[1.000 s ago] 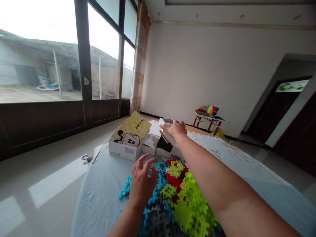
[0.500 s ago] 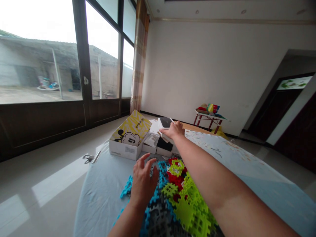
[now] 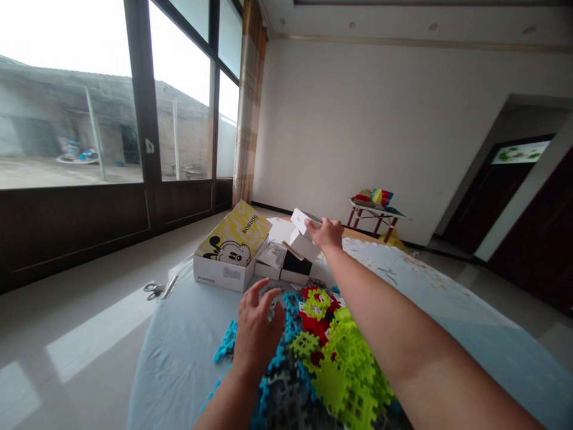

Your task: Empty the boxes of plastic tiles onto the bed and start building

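My right hand [image 3: 327, 232] is stretched forward and closed on a small white phone box [image 3: 299, 220], tilted above another white box part [image 3: 304, 245]. Whether the two parts are joined cannot be made out. My left hand [image 3: 258, 319] is held with curled, parted fingers and nothing in it. Around it are interlocking plastic pieces: blue ones [image 3: 225, 341], lime-green ones [image 3: 331, 382], red ones [image 3: 314, 327] and dark grey ones [image 3: 286, 397]. My left hand hides some of the blue and grey pieces.
A yellow-and-white cartoon box [image 3: 230, 254] stands left of a small white box [image 3: 270, 258] and a white box with a black inside [image 3: 296, 267]. A metal clip [image 3: 169, 288] grips the left edge of the pale blue tablecloth [image 3: 172, 340]. A small side table [image 3: 378, 210] stands near the wall.
My right hand has tipped the phone box, so its dark printed top has turned out of view and a white side shows. My left hand has hardly moved. The view has shifted slightly.
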Motion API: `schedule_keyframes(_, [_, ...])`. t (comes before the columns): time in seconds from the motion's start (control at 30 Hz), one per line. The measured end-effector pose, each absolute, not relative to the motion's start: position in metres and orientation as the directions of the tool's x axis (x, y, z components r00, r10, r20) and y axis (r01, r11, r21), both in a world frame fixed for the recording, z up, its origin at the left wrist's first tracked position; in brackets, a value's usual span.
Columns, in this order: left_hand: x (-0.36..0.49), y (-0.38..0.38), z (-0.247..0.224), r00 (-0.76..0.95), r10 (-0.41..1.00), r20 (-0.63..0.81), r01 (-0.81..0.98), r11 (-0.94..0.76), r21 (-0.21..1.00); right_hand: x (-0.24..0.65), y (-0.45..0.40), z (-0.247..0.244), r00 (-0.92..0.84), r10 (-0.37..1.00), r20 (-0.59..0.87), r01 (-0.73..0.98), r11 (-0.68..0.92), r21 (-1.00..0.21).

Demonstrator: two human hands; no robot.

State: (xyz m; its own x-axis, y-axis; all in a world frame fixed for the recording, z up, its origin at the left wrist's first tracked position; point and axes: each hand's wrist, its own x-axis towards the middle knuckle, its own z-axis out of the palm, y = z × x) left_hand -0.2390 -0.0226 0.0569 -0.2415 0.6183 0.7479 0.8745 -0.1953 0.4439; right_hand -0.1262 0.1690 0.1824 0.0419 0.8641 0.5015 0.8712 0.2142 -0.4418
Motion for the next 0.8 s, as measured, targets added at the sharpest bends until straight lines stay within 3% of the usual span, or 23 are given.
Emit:
schedule_keyframes(0.17, [-0.238, -0.023, 0.058, -0.237, 0.617, 0.75, 0.875, -0.2, 0.441, -0.131, 0.16, 0.178, -0.066, 0.926, 0.371, 0.905, 0.212, -0.37])
schedule_keyframes(0.43, [-0.239, -0.023, 0.058, -0.239, 0.616, 0.751, 0.877, -0.195, 0.439, -0.138, 0.156, 0.181, -0.085, 0.915, 0.394, 0.945, 0.2, -0.26])
schedule_keyframes(0.6, [-0.239, -0.022, 0.058, -0.239, 0.612, 0.754, 0.881, -0.191, 0.434, -0.138, 0.155, 0.179, -0.145, 0.857, 0.494, 0.921, 0.299, -0.248])
schedule_keyframes(0.8, [-0.24, -0.023, 0.055, -0.235, 0.619, 0.749, 0.882, -0.187, 0.432, -0.139, 0.158, 0.181, -0.288, 0.905, 0.314, 0.911, 0.36, -0.2])
